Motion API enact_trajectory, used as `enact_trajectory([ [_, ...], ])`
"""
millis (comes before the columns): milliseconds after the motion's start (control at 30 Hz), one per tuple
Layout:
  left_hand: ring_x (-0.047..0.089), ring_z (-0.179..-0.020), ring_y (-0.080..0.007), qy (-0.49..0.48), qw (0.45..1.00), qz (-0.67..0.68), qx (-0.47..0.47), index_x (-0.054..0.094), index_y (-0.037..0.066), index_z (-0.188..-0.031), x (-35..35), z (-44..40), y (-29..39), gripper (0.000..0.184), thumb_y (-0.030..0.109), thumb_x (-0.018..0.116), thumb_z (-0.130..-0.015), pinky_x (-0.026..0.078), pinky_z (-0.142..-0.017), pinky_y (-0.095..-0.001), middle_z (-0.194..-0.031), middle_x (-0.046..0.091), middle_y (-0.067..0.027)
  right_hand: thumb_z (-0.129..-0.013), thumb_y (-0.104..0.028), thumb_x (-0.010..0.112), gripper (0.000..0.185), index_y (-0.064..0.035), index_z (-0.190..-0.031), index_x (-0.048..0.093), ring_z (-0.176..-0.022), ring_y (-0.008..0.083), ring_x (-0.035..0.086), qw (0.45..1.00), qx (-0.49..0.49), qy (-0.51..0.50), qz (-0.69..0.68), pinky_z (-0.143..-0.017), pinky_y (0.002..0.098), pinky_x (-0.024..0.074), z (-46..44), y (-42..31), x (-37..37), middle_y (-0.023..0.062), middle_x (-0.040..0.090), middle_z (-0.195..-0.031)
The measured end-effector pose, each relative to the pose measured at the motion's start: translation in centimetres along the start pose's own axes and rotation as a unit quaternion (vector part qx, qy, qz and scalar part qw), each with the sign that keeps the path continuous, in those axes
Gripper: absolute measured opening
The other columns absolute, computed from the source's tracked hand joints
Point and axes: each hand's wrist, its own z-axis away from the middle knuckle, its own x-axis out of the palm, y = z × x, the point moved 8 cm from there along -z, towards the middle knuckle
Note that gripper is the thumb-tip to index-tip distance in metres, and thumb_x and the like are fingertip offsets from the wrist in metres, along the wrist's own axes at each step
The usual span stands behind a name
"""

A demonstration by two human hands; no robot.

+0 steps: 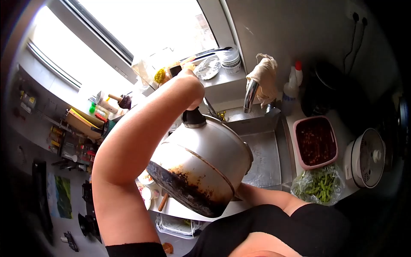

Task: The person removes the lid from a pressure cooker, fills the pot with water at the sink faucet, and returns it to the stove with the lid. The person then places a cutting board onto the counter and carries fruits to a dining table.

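The metal pot (214,145) tilts beside the sink (266,150), its axis slanting from the scorched base (188,186) at lower left towards the sink. The right forearm (269,197) runs behind it, right hand's grip hidden; the left hand's (195,95) grip appears closed around the dark handle (194,118).

Daylight pours through the overexposed window (158,21), leaving a pale sheen on the metal pot (205,147). The far right sinks into shadow; wide-angle distortion curves the edges, which darken to black.
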Motion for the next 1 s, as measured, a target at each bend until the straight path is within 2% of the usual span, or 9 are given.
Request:
enact_trajectory([
  [67, 0.059, -0.092, -0.0197, -0.005, 1.000, -0.006, -0.003, 0.066, 0.015, -0.101, 0.8, 0.5, -0.1, 0.035, 0.019, 0.065, -0.067, 0.044, -0.076, -0.0327, -0.099, 0.064, -0.0022, -0.078, -0.021, 0.060, 0.018, -0.0045, -0.082, 0.065, -0.070, 0.0216, 0.061, 1.000, 0.007, -0.002, 0.004, -0.062, 0.0341, 0.0494, 0.2, 0.1, 0.1, 0.0097, 0.063, -0.078],
  [133, 0.063, -0.078, -0.0196, 0.055, 0.998, 0.002, -0.011, 0.069, 0.007, -0.086, 1.0, 1.0, -0.4, 0.026, 0.020, 0.072, -0.065, 0.047, -0.066, -0.0315, -0.084, 0.067, -0.0059, -0.078, -0.022, 0.060, 0.018, -0.0044, -0.082, 0.065, -0.070, 0.0219, 0.061, 1.000, 0.011, -0.001, 0.009, -0.062, 0.0342, 0.0495, 0.5, 0.1, 0.0, 0.0098, 0.063, -0.078],
  [333, 0.063, -0.076, -0.0198, 0.026, 0.995, 0.093, -0.038, 0.068, 0.003, -0.086, 5.1, 2.2, -1.5, 0.026, 0.020, 0.071, -0.066, 0.047, -0.066, -0.0315, -0.078, 0.065, -0.0077, -0.078, -0.022, 0.060, 0.019, -0.0043, -0.080, 0.065, -0.068, 0.0225, 0.062, 0.999, 0.002, 0.030, 0.021, -0.061, 0.0344, 0.0497, 2.1, -2.5, -1.1, 0.0100, 0.063, -0.077],
  [600, 0.063, -0.079, -0.0259, 0.086, 0.954, 0.285, -0.023, 0.068, 0.014, -0.088, 13.1, 4.5, 0.3, 0.025, 0.023, 0.071, -0.065, 0.049, -0.069, -0.0353, -0.079, 0.065, -0.0086, -0.078, -0.023, 0.061, 0.019, -0.0041, -0.078, 0.064, -0.065, 0.0234, 0.062, 0.979, -0.093, 0.167, 0.069, -0.060, 0.0348, 0.0501, 5.6, -13.7, -8.2, 0.0103, 0.063, -0.075],
  [667, 0.062, -0.078, -0.0259, 0.082, 0.936, 0.341, -0.014, 0.067, 0.014, -0.090, 14.6, 5.6, 1.5, 0.026, 0.023, 0.068, -0.066, 0.049, -0.070, -0.0355, -0.079, 0.065, -0.0100, -0.080, -0.014, 0.053, 0.018, 0.0009, -0.073, 0.061, -0.056, 0.0211, 0.061, 0.958, -0.129, 0.231, 0.108, -0.055, 0.0330, 0.0504, 7.0, -16.8, -10.3, 0.0110, 0.062, -0.069],
  [733, 0.062, -0.077, -0.0265, 0.110, 0.906, 0.409, -0.003, 0.067, 0.015, -0.092, 16.3, 5.9, 2.9, 0.027, 0.024, 0.068, -0.066, 0.049, -0.070, -0.0360, -0.079, 0.064, -0.0110, -0.080, -0.011, 0.047, 0.021, -0.0036, -0.065, 0.059, -0.042, 0.0150, 0.052, 0.948, -0.130, 0.274, 0.096, -0.041, 0.0292, 0.0439, 4.7, -19.7, -14.5, 0.0053, 0.055, -0.056],
  [833, 0.062, -0.076, -0.0283, 0.157, 0.850, 0.502, 0.001, 0.065, 0.013, -0.094, 19.1, 5.7, 5.5, 0.028, 0.025, 0.067, -0.069, 0.048, -0.070, -0.0367, -0.079, 0.064, -0.0128, -0.082, -0.013, 0.045, 0.027, 0.0071, -0.090, 0.060, -0.073, 0.0261, 0.063, 0.949, -0.128, 0.215, 0.194, -0.073, 0.0402, 0.0511, 3.4, -24.7, -17.8, 0.0171, 0.063, -0.086],
  [900, 0.061, -0.074, -0.0305, 0.197, 0.800, 0.567, -0.005, 0.064, 0.010, -0.087, 21.0, 5.3, 7.6, 0.024, 0.022, 0.064, -0.066, 0.048, -0.069, -0.0399, -0.075, 0.063, -0.0143, -0.082, -0.011, 0.046, 0.020, -0.0045, -0.076, 0.064, -0.043, 0.0146, 0.051, 0.921, -0.186, 0.238, 0.245, -0.037, 0.0271, 0.0392, 5.0, -26.0, -13.3, 0.0047, 0.057, -0.060],
  [1000, 0.061, -0.081, -0.0318, 0.218, 0.719, 0.659, -0.035, 0.060, 0.008, -0.096, 22.3, 5.8, 10.4, 0.029, 0.020, 0.065, -0.069, 0.047, -0.073, -0.0403, -0.082, 0.063, -0.0164, -0.078, -0.006, 0.046, 0.022, 0.0011, -0.090, 0.063, -0.068, 0.0208, 0.061, 0.871, -0.276, 0.284, 0.290, -0.061, 0.0350, 0.0504, 9.2, -26.9, -5.4, 0.0119, 0.062, -0.080],
])
